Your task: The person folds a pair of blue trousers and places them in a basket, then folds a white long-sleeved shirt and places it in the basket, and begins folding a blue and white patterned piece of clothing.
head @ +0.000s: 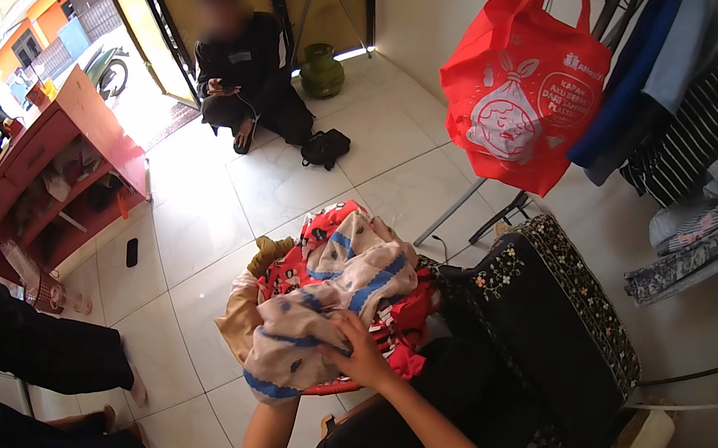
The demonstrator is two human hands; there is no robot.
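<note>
A white cloth with blue bands and small dark motifs (292, 344) spreads over a heap of clothes in front of me. My right hand (357, 352) grips a fold of it between thumb and fingers. The left forearm reaches up under the cloth's near edge, and the cloth hides my left hand. Beneath lie red printed fabric (409, 328), a tan cloth (237, 324) and an olive cloth (270, 253). A red rim (334, 386), seemingly of a basket, shows below the heap, close to my lap.
A black floral-patterned upholstered seat (530, 309) stands at right, below a hanging red bag (522, 102). A person (245, 77) sits by a green gas cylinder (322, 72). Another person's legs (50, 343) are at left. A phone (132, 252) lies near the red desk (65, 168).
</note>
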